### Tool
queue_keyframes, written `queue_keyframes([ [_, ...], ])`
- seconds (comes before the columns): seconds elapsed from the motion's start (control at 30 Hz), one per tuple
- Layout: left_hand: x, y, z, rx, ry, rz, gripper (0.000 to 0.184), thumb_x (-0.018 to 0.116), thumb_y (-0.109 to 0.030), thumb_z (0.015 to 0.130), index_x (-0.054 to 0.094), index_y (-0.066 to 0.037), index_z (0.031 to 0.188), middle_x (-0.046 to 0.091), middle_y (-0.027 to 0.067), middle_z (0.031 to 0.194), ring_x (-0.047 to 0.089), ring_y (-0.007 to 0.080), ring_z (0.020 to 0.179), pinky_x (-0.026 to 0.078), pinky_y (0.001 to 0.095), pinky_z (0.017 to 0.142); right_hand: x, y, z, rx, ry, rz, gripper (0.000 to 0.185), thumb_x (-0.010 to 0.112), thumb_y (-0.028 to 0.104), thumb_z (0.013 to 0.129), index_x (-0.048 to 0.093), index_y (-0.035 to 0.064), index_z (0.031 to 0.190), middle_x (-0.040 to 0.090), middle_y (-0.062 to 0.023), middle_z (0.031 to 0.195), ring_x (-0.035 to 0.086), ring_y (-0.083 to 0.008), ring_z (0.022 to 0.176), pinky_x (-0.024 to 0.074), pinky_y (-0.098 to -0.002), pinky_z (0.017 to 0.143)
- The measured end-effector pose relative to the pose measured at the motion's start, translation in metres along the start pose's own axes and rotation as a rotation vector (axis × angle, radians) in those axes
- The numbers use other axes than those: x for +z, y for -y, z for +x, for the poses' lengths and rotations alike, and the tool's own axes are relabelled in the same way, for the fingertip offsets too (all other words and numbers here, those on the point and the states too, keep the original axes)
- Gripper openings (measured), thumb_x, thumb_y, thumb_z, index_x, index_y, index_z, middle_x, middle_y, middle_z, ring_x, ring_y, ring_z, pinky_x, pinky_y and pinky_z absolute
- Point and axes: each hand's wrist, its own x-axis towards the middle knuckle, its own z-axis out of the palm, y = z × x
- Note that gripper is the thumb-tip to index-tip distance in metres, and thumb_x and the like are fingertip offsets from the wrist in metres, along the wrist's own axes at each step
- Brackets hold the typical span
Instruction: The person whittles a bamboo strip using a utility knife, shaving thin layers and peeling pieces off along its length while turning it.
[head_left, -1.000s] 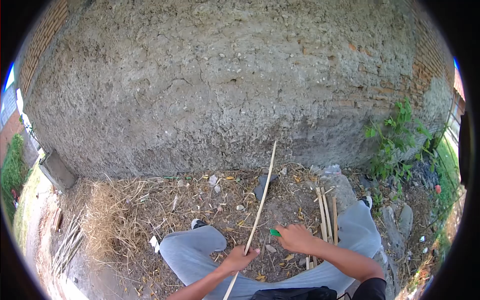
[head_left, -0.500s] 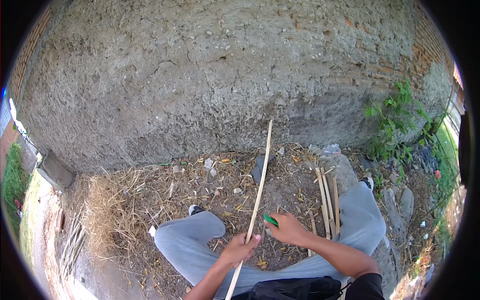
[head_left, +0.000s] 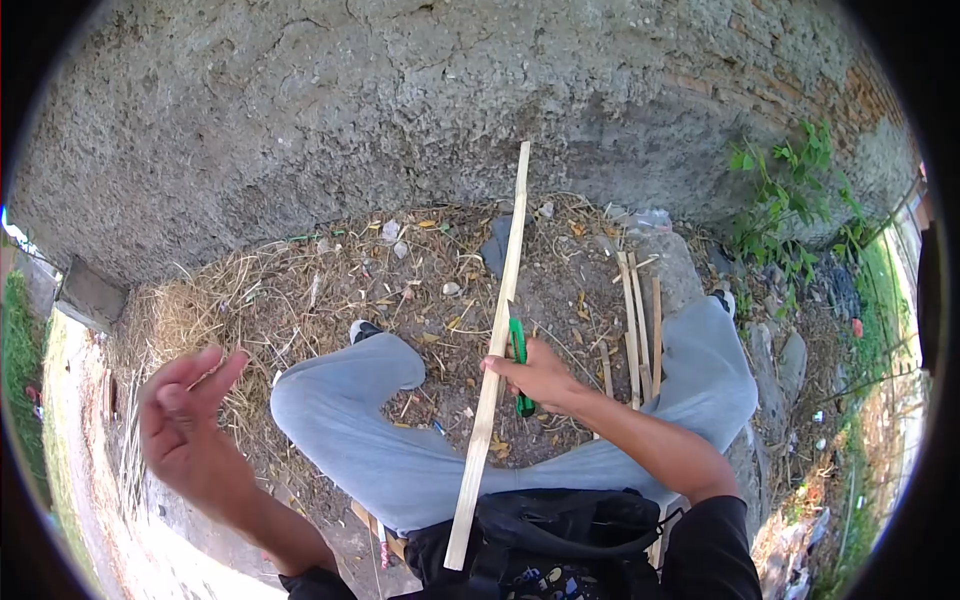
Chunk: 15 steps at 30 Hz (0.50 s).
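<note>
My right hand (head_left: 537,374) is closed around a green utility knife (head_left: 517,340), its short blade pointing up toward the wall. The same hand's thumb and fingers also pinch a long pale bamboo strip (head_left: 508,270). That strip runs from my lap, at its lower end, up across the ground between my legs to the foot of the wall. Off to the left, my left hand (head_left: 195,430) is raised with its fingers apart and partly bent, holding nothing.
More pale strips (head_left: 632,310) lie by my right leg. A rough earthen wall (head_left: 400,120) rises in front, with a leafy plant (head_left: 785,190) at the right. Dry straw (head_left: 185,320) and a dark stone (head_left: 496,247) lie on the littered ground. A black bag (head_left: 570,520) rests at my lap.
My left hand has let go of the strip and swung up to the left. My right hand now grips the strip along with the knife. The view has tilted down.
</note>
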Motion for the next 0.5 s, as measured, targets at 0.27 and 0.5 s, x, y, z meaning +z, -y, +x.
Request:
queue_keyframes([
  [0.27, -0.054, 0.022, -0.004, 0.035, 0.138, 0.205, 0.062, 0.059, -0.044, 0.092, 0.047, 0.000, 0.134, 0.050, 0.0253, 0.135, 0.039, 0.0379, 0.134, 0.031, 0.0480, 0.110, -0.001, 0.011, -0.011, -0.028, 0.032, 0.227, 0.016, 0.066, 0.013, 0.092, 0.059, -0.0009, 0.097, 0.063, -0.0033, 0.077, 0.046, -0.0065, 0.052, 0.0392, -0.0248, 0.047],
  [0.5, -0.004, 0.037, -0.015, 0.051, 0.536, 0.262, 0.060, 0.058, -0.044, 0.093, 0.047, -0.001, 0.133, 0.051, 0.0248, 0.134, 0.040, 0.0374, 0.132, 0.032, 0.0476, 0.109, -0.015, 0.015, -0.009, -0.179, -0.057, 0.133, 0.019, 0.066, 0.011, 0.092, 0.052, -0.0002, 0.099, 0.064, -0.0056, 0.078, 0.047, -0.0071, 0.051, 0.0405, -0.0253, 0.045],
])
